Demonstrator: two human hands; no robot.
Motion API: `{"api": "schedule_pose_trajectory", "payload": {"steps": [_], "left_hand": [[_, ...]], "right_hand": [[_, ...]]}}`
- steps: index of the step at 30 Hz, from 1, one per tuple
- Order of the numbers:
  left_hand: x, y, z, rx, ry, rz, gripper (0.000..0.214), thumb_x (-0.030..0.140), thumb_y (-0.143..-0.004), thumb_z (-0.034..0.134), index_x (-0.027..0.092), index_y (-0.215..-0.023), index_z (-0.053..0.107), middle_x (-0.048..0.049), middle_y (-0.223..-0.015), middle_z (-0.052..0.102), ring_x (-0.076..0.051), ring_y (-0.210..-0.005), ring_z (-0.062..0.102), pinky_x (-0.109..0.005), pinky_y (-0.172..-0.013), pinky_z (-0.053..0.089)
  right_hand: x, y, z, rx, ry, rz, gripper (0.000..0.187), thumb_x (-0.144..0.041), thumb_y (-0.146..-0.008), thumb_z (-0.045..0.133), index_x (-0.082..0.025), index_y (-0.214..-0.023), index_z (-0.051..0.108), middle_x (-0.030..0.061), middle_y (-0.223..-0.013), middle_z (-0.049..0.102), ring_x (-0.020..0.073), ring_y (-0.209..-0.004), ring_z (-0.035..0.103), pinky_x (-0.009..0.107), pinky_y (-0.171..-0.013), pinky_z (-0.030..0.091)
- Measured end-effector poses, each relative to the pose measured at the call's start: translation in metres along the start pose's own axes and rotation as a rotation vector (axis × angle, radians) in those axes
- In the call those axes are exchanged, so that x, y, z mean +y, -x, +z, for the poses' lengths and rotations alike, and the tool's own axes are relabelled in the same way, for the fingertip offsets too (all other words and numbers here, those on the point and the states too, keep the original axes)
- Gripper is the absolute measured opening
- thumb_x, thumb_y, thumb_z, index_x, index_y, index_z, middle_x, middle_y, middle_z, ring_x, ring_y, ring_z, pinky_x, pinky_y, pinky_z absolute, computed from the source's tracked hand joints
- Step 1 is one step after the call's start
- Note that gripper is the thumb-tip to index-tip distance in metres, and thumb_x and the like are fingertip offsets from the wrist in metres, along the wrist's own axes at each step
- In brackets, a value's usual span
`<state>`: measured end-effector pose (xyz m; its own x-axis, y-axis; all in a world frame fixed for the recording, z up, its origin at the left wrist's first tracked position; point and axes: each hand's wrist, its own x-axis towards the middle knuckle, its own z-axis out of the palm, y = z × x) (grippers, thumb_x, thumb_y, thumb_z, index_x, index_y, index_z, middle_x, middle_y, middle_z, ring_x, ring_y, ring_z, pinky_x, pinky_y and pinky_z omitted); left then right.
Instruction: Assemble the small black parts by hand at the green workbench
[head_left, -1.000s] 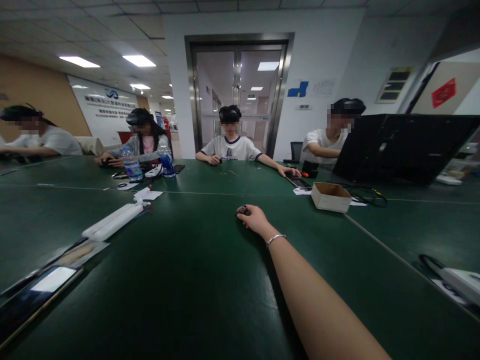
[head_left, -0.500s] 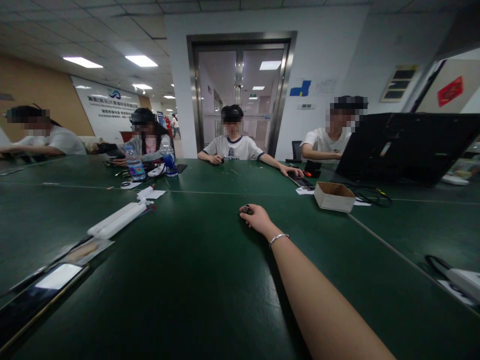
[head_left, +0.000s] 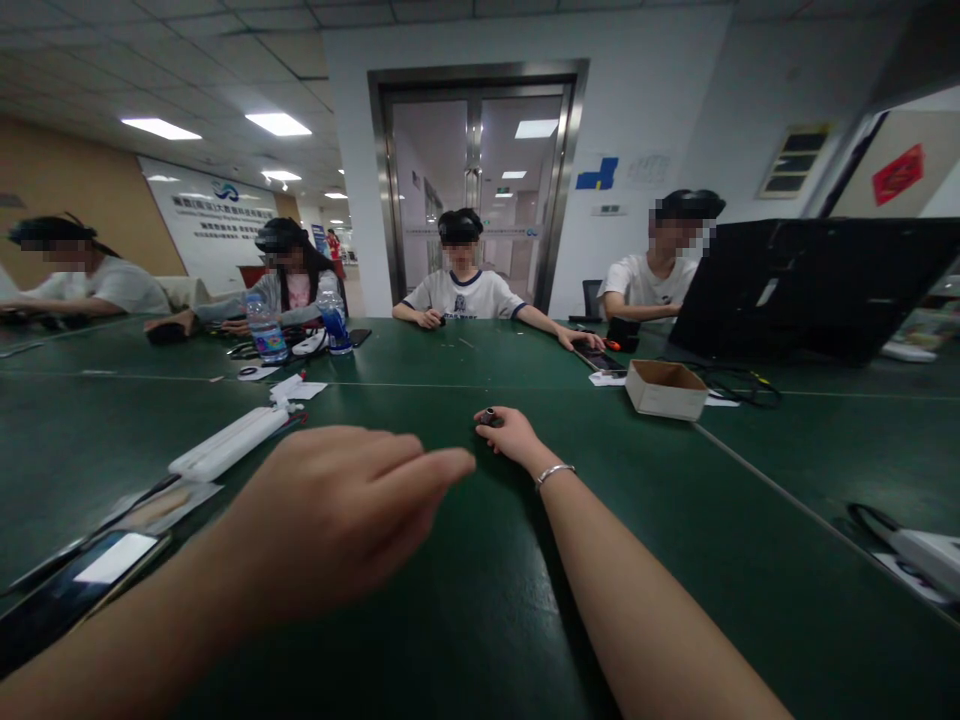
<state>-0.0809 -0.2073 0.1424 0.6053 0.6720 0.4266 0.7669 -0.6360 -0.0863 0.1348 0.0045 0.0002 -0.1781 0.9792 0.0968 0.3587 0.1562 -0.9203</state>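
Observation:
My right hand point(head_left: 512, 437) rests on the green table, its fingers closed round a small dark cylinder with a metallic top point(head_left: 489, 415). Only the upper end of this piece shows above my fingers; its exact kind is not clear. Nearer to me, my left hand point(head_left: 345, 510) hovers over the table to the left, slightly blurred. Its fingers are curled in and one digit points towards my right hand. The inside of its grip is hidden, so anything in it cannot be seen.
To the left lie a white power strip point(head_left: 225, 445) and a phone point(head_left: 97, 575). A small open cardboard box point(head_left: 664, 392) stands right of my right hand, before a black monitor point(head_left: 817, 290). Bottles point(head_left: 266, 330) and several people with headgear are across the table.
My left hand has come into view from the lower left and reaches over the table. My right hand stays in place with the small cylinder.

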Motion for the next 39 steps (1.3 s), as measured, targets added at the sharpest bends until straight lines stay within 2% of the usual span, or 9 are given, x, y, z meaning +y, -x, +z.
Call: {"api": "schedule_pose_trajectory", "payload": {"steps": [3,6,10,13,19,21,28,35,39], "left_hand": [[-0.017,-0.062,0.035,-0.107,-0.016,-0.003,0.032,0.033,-0.088,0.037,0.031,-0.112,0.058,-0.0012,-0.09,0.063,-0.015,-0.079,0.06,-0.028,-0.073,0.048],[-0.033,-0.107,0.089,-0.141,-0.015,-0.062,0.029,0.031,-0.088,0.039,0.026,-0.109,0.058,-0.0047,-0.102,0.06,-0.019,-0.093,0.058,-0.031,-0.081,0.047],[-0.039,-0.137,0.155,-0.135,0.045,-0.279,0.036,0.04,-0.088,0.041,0.026,-0.12,0.053,-0.0093,-0.114,0.053,-0.025,-0.104,0.052,-0.037,-0.085,0.046],[-0.037,-0.142,0.185,-0.078,0.155,-0.361,0.036,0.043,-0.091,0.035,0.028,-0.117,0.055,-0.0077,-0.112,0.053,-0.024,-0.104,0.051,-0.037,-0.087,0.045],[-0.047,-0.13,0.203,0.118,0.421,-0.366,0.026,0.033,-0.09,0.042,0.028,-0.109,0.059,-0.0031,-0.104,0.057,-0.017,-0.093,0.056,-0.029,-0.082,0.046],[-0.051,-0.128,0.205,0.181,0.519,-0.394,0.021,0.03,-0.087,0.048,0.026,-0.103,0.062,-0.0031,-0.101,0.059,-0.016,-0.088,0.058,-0.028,-0.079,0.047],[-0.059,-0.13,0.217,0.28,0.888,-0.473,0.012,0.024,-0.08,0.057,0.019,-0.089,0.063,-0.0048,-0.092,0.066,-0.015,-0.082,0.062,-0.027,-0.077,0.049],[-0.066,-0.128,0.227,0.281,0.956,-0.552,0.012,0.026,-0.079,0.059,0.018,-0.087,0.064,-0.004,-0.083,0.067,-0.015,-0.077,0.063,-0.026,-0.073,0.049],[-0.075,-0.13,0.239,0.283,1.058,-0.531,0.016,0.026,-0.08,0.057,0.018,-0.092,0.064,-0.0045,-0.086,0.068,-0.015,-0.079,0.064,-0.027,-0.074,0.05]], "right_hand": [[0.0,0.0,0.002,0.009,0.029,-0.007,0.015,-0.006,-0.079,0.062,-0.012,-0.093,0.063,-0.0014,-0.063,0.059,0.0061,-0.042,0.049,0.013,-0.036,0.039],[0.001,-0.001,0.003,0.025,0.106,-0.036,0.01,-0.011,-0.081,0.062,-0.012,-0.091,0.063,-0.0011,-0.061,0.058,0.0079,-0.043,0.05,0.015,-0.04,0.039],[0.002,-0.003,0.003,0.067,0.195,-0.07,0.012,-0.005,-0.079,0.058,-0.013,-0.087,0.064,0.0001,-0.06,0.059,0.0099,-0.044,0.052,0.017,-0.043,0.04],[0.001,-0.002,0.002,0.095,0.187,-0.025,0.017,-0.003,-0.08,0.052,-0.012,-0.087,0.065,0.0018,-0.062,0.06,0.0104,-0.042,0.051,0.018,-0.042,0.039],[-0.003,-0.002,0.0,0.22,0.412,-0.252,0.013,-0.005,-0.075,0.061,-0.013,-0.084,0.069,0.0063,-0.08,0.063,0.0184,-0.076,0.06,0.024,-0.067,0.047],[-0.003,-0.001,0.0,0.237,0.412,-0.273,0.011,-0.008,-0.075,0.064,-0.013,-0.084,0.069,0.006,-0.082,0.062,0.0182,-0.076,0.06,0.025,-0.067,0.048],[-0.005,0.005,0.002,0.155,0.094,-0.068,0.016,-0.017,-0.084,0.058,-0.016,-0.097,0.066,0.0012,-0.076,0.062,0.0084,-0.04,0.054,0.016,-0.031,0.04],[-0.001,-0.004,-0.004,0.068,-0.176,0.024,0.024,0.005,-0.072,0.06,-0.01,-0.09,0.062,-0.0003,-0.065,0.061,0.0067,-0.039,0.053,0.015,-0.037,0.046],[0.001,-0.006,-0.01,-0.019,-0.324,0.028,0.022,0.008,-0.075,0.057,-0.01,-0.089,0.061,-0.0023,-0.053,0.058,0.0077,-0.04,0.054,0.015,-0.041,0.048]]}}
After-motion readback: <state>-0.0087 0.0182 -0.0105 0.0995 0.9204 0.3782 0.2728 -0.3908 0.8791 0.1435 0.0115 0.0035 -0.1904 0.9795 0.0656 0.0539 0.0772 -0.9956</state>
